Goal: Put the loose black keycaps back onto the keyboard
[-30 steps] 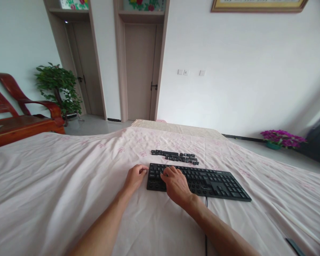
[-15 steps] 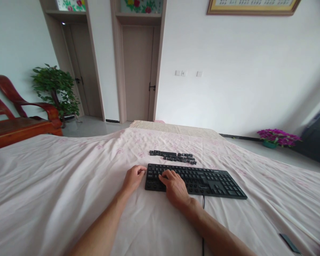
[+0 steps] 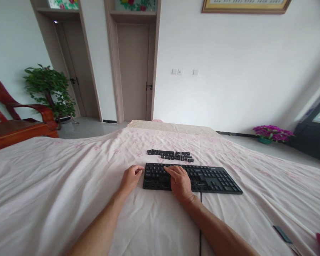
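Note:
A black keyboard (image 3: 221, 181) lies on the pale floral cloth (image 3: 149, 220), with bare key sockets along its lower rows. My left hand (image 3: 132, 176) is at its upper left edge, fingers curled together and tips against that edge. Over the left-middle keys rests my right hand (image 3: 181, 181), palm down, its fingers stretched to the left and touching the upper rows. Whether a small keycap is under those fingertips is hidden. Loose black keycaps (image 3: 168, 154) lie in rough rows just beyond the keyboard.
The keyboard's cable (image 3: 200, 224) runs toward me beside my right forearm. A small dark flat object (image 3: 282, 234) lies on the cloth at lower right. Beyond stand a wooden chair (image 3: 24, 124), a green plant (image 3: 49, 89) and purple flowers (image 3: 272, 133).
My right hand has moved a little to the right along the keys. My left hand stays at the keyboard's left edge. The whole view has shifted slightly.

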`<state>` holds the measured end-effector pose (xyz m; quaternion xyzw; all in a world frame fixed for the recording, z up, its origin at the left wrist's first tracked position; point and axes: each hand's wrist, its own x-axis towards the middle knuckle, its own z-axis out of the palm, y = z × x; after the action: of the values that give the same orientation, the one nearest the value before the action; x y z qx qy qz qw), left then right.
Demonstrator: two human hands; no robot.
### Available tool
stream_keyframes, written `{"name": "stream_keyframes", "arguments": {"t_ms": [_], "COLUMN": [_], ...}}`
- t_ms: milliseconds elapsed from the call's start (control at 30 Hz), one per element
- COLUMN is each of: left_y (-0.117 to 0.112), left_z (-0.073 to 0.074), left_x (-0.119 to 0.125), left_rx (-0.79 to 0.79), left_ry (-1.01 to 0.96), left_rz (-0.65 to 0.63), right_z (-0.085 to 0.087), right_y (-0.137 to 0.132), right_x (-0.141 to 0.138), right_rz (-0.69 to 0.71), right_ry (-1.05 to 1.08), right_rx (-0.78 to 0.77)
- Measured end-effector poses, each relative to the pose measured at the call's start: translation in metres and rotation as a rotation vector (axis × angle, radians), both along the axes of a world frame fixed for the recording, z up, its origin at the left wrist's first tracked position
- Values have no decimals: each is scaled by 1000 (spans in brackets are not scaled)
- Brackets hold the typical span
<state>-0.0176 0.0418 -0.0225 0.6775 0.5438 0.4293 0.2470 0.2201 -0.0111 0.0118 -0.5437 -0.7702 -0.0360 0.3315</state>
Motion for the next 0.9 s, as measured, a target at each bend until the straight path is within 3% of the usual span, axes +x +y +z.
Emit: {"name": "stream_keyframes", "arguments": {"t_ms": [467,600,733,900], "left_y": [-2,-2,1,1], "left_z": [2,4,2,-1], "left_x": [0,0,0,0], "left_rx": [-37,-37,-34,-26], "left_ry": [-13,-3,-5,-4], "left_rz": [0,-7,-9,-13], "right_z": [9,22,36,36], "right_y": [11,33,68,109], "right_x": [9,24,35,27], "right_rz": [-97,-181,-226,-246], "right_ry": [62,36,-33,-133], "right_rx": [36,31,-87,-189]}}
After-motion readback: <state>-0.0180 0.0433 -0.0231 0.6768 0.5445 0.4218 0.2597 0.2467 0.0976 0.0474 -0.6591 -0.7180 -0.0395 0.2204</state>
